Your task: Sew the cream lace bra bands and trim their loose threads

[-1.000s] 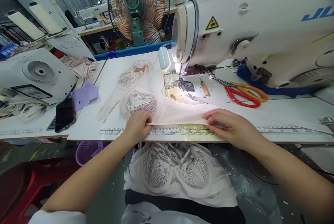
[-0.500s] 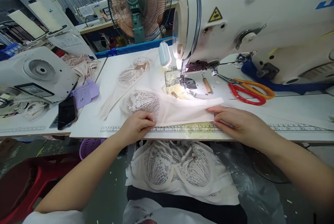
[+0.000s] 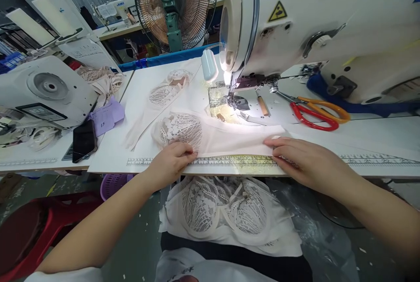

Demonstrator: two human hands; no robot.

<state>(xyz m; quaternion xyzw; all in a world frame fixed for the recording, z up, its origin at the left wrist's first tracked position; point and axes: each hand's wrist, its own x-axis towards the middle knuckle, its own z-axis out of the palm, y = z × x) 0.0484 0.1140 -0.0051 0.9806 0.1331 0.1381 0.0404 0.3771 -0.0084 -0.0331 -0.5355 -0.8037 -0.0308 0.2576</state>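
Observation:
A pale pink fabric band (image 3: pixel 236 142) with a white lace cup (image 3: pixel 179 128) at its left end lies stretched along the ruler strip (image 3: pixel 236 162) on the sewing table's front edge. My left hand (image 3: pixel 172 159) pinches the band's left end beside the lace cup. My right hand (image 3: pixel 302 159) presses and grips the band's right end, fingers curled on it. The sewing machine's presser foot (image 3: pixel 233 101) stands just behind the band, under its lamp. A stack of lace bras (image 3: pixel 226 212) rests on my lap below the table edge.
Orange-and-red scissors (image 3: pixel 316 113) lie right of the needle beneath the machine head (image 3: pixel 311 15). More lace pieces (image 3: pixel 167 89) lie at the table's back left. A black phone (image 3: pixel 83 139), purple paper (image 3: pixel 106 118), a second machine (image 3: pixel 46 91) and a fan (image 3: pixel 175 6) stand to the left.
Both hands keep their hold on the band; they have slid it slightly away from me, off the ruler strip's near edge. The view has tilted down a little.

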